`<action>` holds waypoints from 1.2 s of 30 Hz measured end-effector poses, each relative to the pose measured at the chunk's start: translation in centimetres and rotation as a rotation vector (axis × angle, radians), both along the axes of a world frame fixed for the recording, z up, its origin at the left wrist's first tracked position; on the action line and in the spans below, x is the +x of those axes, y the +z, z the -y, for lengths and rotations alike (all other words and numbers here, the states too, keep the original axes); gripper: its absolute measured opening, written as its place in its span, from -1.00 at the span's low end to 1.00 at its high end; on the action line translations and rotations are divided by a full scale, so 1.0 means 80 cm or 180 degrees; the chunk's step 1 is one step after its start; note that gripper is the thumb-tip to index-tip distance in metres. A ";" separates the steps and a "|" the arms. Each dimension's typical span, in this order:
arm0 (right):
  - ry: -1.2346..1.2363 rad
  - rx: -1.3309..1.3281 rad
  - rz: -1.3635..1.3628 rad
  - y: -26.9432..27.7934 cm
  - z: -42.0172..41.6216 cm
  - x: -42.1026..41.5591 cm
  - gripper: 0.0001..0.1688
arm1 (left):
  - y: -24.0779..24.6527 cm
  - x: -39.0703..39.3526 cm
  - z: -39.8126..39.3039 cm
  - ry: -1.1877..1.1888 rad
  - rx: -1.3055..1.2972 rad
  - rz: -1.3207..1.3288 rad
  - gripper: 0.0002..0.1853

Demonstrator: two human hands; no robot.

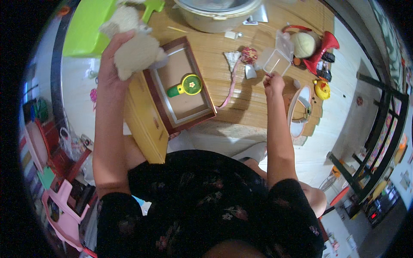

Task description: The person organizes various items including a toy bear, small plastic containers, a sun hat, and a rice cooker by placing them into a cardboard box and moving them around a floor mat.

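My left hand point(113, 61) grips a beige plush toy point(137, 54) at the upper left, over the near edge of a green plastic bin. My right hand point(274, 84) pinches the edge of a small clear plastic box point(277, 63), whose hinged lid point(285, 45) stands open. Between my hands lies an open gift box point(180, 106) with a dark red rim, tilted on the mat. Inside it rests a green and yellow toy handheld fan point(191, 84) with a flower at its centre. The box's gold lid point(146, 122) leans down towards my lap.
A large lidded pot point(219, 21) stands at the back, right of the green bin point(85, 29). A pink strap with a patterned ball point(249, 55) lies mid-mat. On the right are a red toy horn point(322, 51), a yellow duck point(322, 89) and a tape roll-like ring point(298, 111).
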State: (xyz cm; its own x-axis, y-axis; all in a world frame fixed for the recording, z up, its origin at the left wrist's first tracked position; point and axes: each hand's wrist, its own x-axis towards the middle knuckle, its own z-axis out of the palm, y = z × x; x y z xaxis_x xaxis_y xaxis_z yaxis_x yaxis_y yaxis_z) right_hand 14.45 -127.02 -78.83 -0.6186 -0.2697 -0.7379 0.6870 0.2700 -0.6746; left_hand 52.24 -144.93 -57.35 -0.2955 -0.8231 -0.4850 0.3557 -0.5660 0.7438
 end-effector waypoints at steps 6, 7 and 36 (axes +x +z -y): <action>0.2071 -0.0188 -0.0376 0.147 -0.026 0.183 -0.46 | 0.008 -0.003 0.000 0.0141 0.0025 0.0075 -0.69; 0.2369 -0.0160 -0.0117 0.138 -0.035 0.207 -0.48 | 0.002 -0.002 0.004 0.0104 0.0032 -0.0033 -0.69; 0.3169 0.0697 -0.2591 0.009 0.024 0.135 -0.59 | 0.005 -0.011 0.007 -0.0012 -0.0071 -0.0094 -0.70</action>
State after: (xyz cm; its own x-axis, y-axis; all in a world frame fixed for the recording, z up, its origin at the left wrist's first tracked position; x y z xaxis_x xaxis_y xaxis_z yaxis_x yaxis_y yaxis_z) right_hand 25.28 -128.91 -78.10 -0.5118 -0.7910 -0.3352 -0.4526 0.5799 -0.6774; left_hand 51.33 -145.49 -56.96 -0.3126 -0.8325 -0.4574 0.3756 -0.5506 0.7455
